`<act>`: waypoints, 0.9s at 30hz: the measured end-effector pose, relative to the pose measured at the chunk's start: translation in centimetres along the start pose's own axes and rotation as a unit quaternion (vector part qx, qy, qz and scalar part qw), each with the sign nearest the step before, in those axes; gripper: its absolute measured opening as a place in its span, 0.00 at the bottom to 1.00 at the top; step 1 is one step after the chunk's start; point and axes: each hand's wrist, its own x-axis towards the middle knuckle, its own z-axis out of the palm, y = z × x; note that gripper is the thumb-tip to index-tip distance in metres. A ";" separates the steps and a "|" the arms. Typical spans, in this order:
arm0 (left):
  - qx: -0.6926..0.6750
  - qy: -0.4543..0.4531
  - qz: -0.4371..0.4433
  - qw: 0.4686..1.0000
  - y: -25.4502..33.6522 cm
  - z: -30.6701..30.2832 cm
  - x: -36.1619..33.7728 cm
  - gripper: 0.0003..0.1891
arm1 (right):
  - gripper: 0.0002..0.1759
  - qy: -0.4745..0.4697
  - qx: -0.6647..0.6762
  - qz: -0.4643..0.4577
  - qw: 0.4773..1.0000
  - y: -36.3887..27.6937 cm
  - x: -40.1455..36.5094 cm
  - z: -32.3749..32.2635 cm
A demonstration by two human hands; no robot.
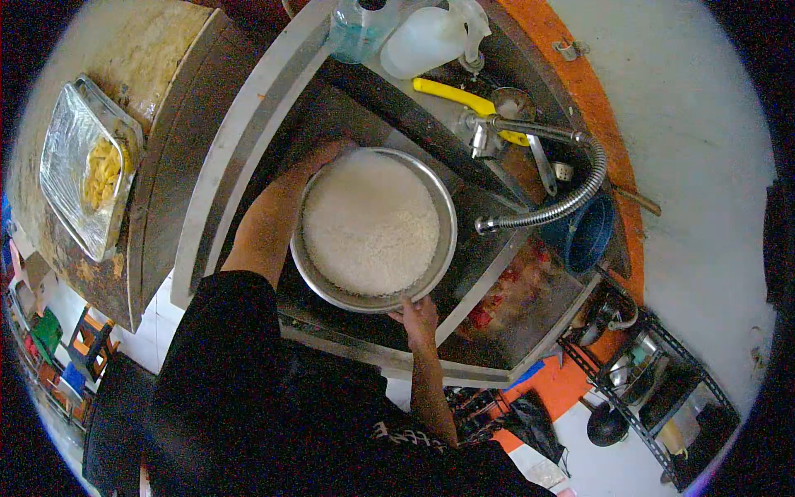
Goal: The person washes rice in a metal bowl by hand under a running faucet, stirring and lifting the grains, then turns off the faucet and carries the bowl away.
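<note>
A wide round metal bowl full of what looks like white rice sits over the dark left basin of a sink. My left hand grips the rim at its far left side, fingers partly hidden behind the edge. At the near right side, my right hand is closed on the rim with the thumb on top. The rice surface is pale and fairly level, cloudier toward the far side. Right of the bowl hangs the end of a flexible metal faucet hose, apart from it.
A second basin holds red and brown scraps. Beyond it stands a blue container. A yellow-handled tool and a whitish plastic bottle lie on the far ledge. Leftward, a plastic-wrapped foil tray rests on a worn table.
</note>
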 end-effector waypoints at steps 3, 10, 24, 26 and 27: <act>-0.001 0.002 0.000 1.000 -0.1 0.0 0.0 0.32 | 0.22 0.029 0.044 0.135 0.989 -6.0 -1.1 0.3; -0.001 0.007 -0.002 1.000 -0.4 0.0 0.0 0.31 | 0.22 0.021 0.119 0.150 0.981 -7.7 -1.4 0.3; 0.010 0.004 -0.004 1.000 0.1 -0.2 0.0 0.30 | 0.23 0.018 0.130 0.157 0.979 -7.8 -1.2 0.1; 0.012 0.005 -0.004 1.000 0.2 -0.3 -0.1 0.30 | 0.23 0.014 0.136 0.143 0.980 -7.2 -1.1 0.1; 0.013 0.005 -0.004 1.000 0.2 -0.3 -0.1 0.30 | 0.23 0.012 0.139 0.135 0.981 -7.3 -1.1 0.2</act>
